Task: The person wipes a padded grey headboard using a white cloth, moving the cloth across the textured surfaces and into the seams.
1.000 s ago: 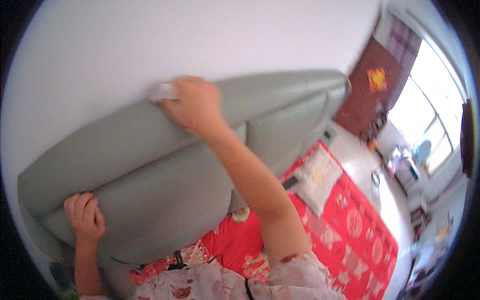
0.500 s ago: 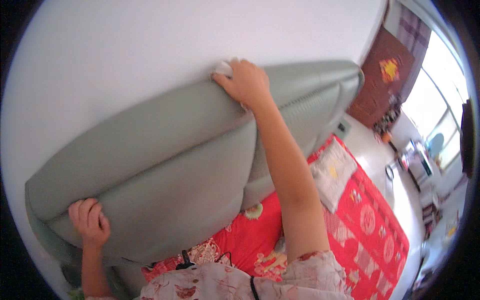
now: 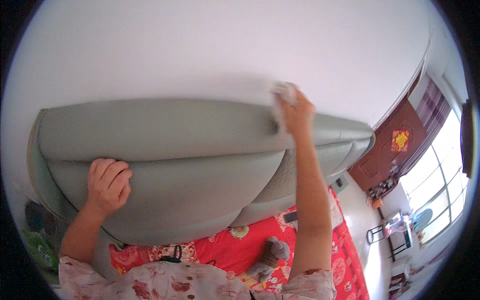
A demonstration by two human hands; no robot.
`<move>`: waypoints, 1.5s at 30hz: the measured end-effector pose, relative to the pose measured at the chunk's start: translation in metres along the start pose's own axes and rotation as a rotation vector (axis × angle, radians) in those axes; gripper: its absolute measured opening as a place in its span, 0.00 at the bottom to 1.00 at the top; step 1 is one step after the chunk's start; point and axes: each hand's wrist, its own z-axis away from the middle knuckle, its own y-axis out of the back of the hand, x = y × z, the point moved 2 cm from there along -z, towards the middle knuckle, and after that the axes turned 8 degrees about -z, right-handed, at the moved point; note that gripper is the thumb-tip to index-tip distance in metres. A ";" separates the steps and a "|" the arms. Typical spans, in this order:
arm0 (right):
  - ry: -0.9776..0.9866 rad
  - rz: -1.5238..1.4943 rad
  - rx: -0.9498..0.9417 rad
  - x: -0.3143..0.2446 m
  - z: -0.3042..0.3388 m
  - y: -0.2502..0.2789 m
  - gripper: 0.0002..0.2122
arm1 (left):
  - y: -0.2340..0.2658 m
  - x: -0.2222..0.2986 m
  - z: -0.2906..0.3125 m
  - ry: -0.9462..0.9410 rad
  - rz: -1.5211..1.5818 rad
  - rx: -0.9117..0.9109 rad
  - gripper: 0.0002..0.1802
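Note:
A long grey-green padded headboard [image 3: 165, 127] runs along the white wall. My right hand [image 3: 298, 114] is closed round a crumpled white cloth [image 3: 285, 91], held at the headboard's top edge toward its right end. Part of the cloth hangs below my fingers and is blurred. On the left, my left hand [image 3: 108, 185] rests against the headboard front, its bent fingers hooked at the seam under the thick top roll. My palm hides whatever lies beneath it.
Below the headboard lies a red patterned bedspread [image 3: 210, 248] with a dark phone-like object [image 3: 290, 216] on it. A foot in a grey-brown sock [image 3: 269, 257] stands on the bed. To the right are a brown door [image 3: 387, 142], a bright window [image 3: 440, 175] and a small table [image 3: 397, 230].
My view has turned, so the headboard lies more level. The right hand with the cloth is farther right along its top edge. My left hand stays at the seam.

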 end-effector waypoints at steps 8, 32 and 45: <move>0.037 0.323 0.060 0.032 0.029 -0.016 0.19 | -0.005 0.000 0.000 -0.048 0.009 -0.021 0.11; -0.130 0.211 0.049 0.076 -0.008 0.023 0.18 | -0.005 -0.002 0.001 -0.034 0.012 0.016 0.08; 0.414 -0.064 -0.055 -0.077 0.053 -0.075 0.14 | -0.010 -0.002 0.001 -0.053 -0.021 -0.014 0.09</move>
